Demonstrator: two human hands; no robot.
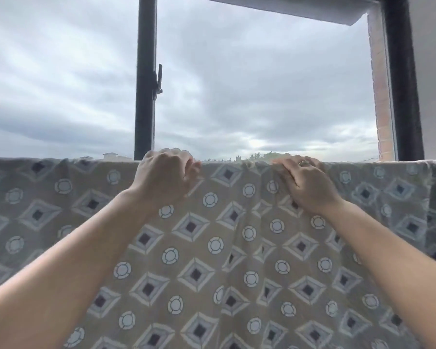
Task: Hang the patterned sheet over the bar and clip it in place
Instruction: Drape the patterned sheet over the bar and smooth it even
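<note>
The patterned sheet (199, 248), beige with grey diamonds and white circles, hangs across the whole width of the view, folded over a bar that it hides. My left hand (165, 176) curls over the top fold left of centre, fingers closed on the cloth. My right hand (305, 182), with a ring on one finger, lies on the fold right of centre, fingers bent over the edge and pinching the cloth. The fabric is bunched between and under the two hands. No clip is visible.
Behind the sheet is an open window with a dark upright frame post (145, 76) carrying a latch (159, 81). A second dark frame and brick edge (398, 84) stand at the right. Cloudy sky and distant rooftops lie beyond.
</note>
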